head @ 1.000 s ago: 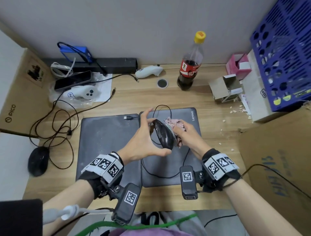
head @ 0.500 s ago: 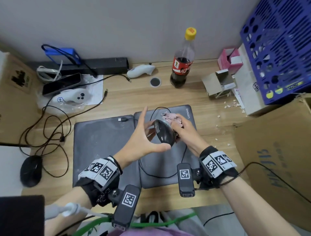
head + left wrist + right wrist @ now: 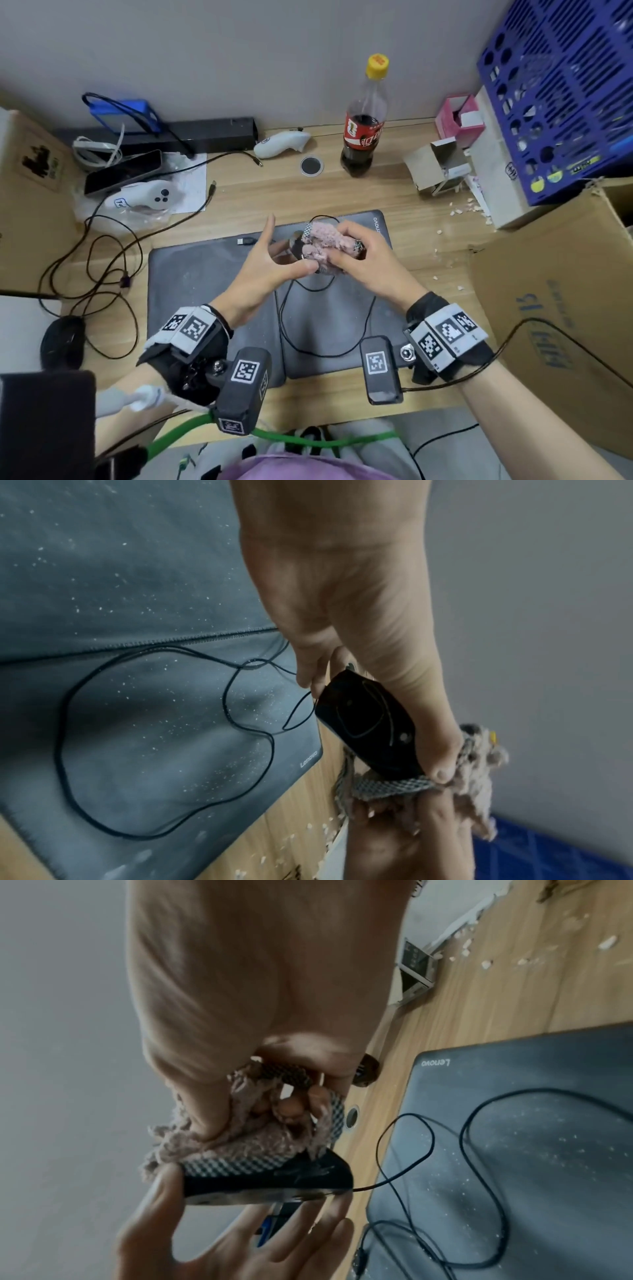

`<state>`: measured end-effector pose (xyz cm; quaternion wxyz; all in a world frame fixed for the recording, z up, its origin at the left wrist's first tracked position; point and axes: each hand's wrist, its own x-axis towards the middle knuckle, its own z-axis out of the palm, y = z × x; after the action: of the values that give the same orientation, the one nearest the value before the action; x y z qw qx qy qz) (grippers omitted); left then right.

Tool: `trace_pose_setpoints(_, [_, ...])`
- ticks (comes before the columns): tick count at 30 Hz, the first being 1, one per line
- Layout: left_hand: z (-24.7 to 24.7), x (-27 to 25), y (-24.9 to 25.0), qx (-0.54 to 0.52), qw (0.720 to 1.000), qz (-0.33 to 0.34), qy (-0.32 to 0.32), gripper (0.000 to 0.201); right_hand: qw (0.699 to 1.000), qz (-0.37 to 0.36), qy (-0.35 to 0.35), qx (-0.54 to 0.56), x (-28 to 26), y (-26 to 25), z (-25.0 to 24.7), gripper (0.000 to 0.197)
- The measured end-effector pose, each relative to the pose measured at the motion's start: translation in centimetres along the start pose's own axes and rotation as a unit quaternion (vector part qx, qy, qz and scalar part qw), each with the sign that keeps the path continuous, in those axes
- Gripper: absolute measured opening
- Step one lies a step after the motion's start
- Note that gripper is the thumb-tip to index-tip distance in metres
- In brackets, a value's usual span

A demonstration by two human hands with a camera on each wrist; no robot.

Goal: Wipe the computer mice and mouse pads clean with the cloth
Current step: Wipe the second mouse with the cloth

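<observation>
A black wired mouse (image 3: 297, 249) is held up above the right mouse pad (image 3: 342, 329), which is marked Lenovo. My left hand (image 3: 291, 247) pinches it between thumb and fingers, underside (image 3: 369, 729) toward the wrist. My right hand (image 3: 347, 248) grips a bunched pink cloth (image 3: 323, 240) and presses it on the mouse's top (image 3: 274, 1179). The cloth (image 3: 240, 1153) hides most of the mouse from above. The left mouse pad (image 3: 205, 291) lies beside the right one, both speckled with white crumbs. A second black mouse (image 3: 63, 342) sits at the desk's far left.
The held mouse's cable (image 3: 318, 349) loops over the right pad. A cola bottle (image 3: 363, 137), two white controllers (image 3: 144, 198), a phone (image 3: 123, 171) and tangled cables (image 3: 102, 274) lie behind. A cardboard box (image 3: 555, 308) and a blue crate (image 3: 561, 96) stand right. White crumbs (image 3: 459, 212) litter the desk.
My right hand has slid the cloth from the mouse's right side over its top, so the mouse is mostly covered. The left hand keeps its hold.
</observation>
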<state>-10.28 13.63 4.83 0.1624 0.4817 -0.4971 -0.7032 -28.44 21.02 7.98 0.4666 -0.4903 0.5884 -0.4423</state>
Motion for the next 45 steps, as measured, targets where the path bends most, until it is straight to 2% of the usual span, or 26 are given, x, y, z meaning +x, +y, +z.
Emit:
trace_pose_setpoints(5, [0.9,-0.5,0.2,0.015,0.999,0.003,-0.048,0.135,1.000,-0.008,-0.004,-0.009,0.6,-1.3,1.2,0.019])
trace_pose_setpoints(7, [0.8,-0.9,0.8,0.008,0.998,0.013,-0.054,0.128,1.000,-0.016,0.013,-0.008,0.9,-1.6,1.2,0.016])
trace_pose_setpoints(10, [0.8,-1.5,1.7,0.002,0.999,0.025,-0.047,0.133,0.998,-0.009,0.057,-0.017,1.2,-1.1,0.1,0.010])
trace_pose_setpoints(12, [1.1,-1.8,2.2,-0.002,0.998,0.034,-0.061,0.134,0.996,0.036,0.078,-0.032,1.6,0.1,-0.5,0.002])
trace_pose_setpoints(15, [1.6,-2.0,2.3,0.005,0.997,0.037,-0.062,0.136,0.992,0.083,0.086,-0.043,1.5,1.1,-0.5,0.021])
trace_pose_setpoints(21, [1.3,-1.5,1.6,-0.009,1.000,0.023,0.005,0.139,0.992,0.111,0.036,-0.044,-0.3,0.8,-0.1,0.030])
trace_pose_setpoints(23, [1.4,-2.1,2.2,0.009,0.999,0.035,-0.013,0.136,0.991,0.119,0.033,-0.050,0.1,1.1,-0.2,0.033])
trace_pose_setpoints(26, [1.3,-3.1,2.9,0.034,0.997,0.055,-0.049,0.135,0.984,0.169,0.043,-0.039,1.2,1.9,0.1,0.031])
trace_pose_setpoints(29, [0.7,-3.2,3.2,0.051,0.996,0.057,-0.053,0.137,0.972,0.221,0.067,0.047,1.5,2.5,0.8,0.030])
trace_pose_setpoints(31, [0.3,-3.0,3.0,0.063,0.995,0.053,-0.047,0.137,0.971,0.207,0.084,0.088,1.5,2.7,0.9,0.029])
trace_pose_setpoints(34, [-0.1,-2.6,2.5,0.081,0.995,0.042,-0.034,0.137,0.979,0.168,0.074,0.090,1.0,1.5,0.6,0.009])
trace_pose_setpoints(36, [-0.1,-2.3,2.2,0.079,0.996,0.031,-0.019,0.139,0.977,0.161,0.057,0.128,0.5,0.7,0.3,0.021])
trace_pose_setpoints(38, [0.1,-1.9,2.0,0.079,0.997,0.022,-0.009,0.142,0.972,0.139,0.027,0.187,-0.4,0.2,-0.2,0.024])
trace_pose_setpoints(40, [0.4,-1.9,1.9,0.074,0.997,0.021,-0.009,0.142,0.982,0.108,-0.001,0.155,-0.9,0.4,-0.7,0.024])
trace_pose_setpoints(43, [0.8,-2.4,1.7,0.074,0.996,0.025,-0.034,0.137,0.992,0.106,0.049,0.044,-0.2,2.2,-0.6,0.020])
trace_pose_setpoints(45, [0.8,-2.9,1.8,0.076,0.995,0.026,-0.051,0.137,0.988,0.130,0.067,0.042,0.5,3.0,-0.1,0.020])
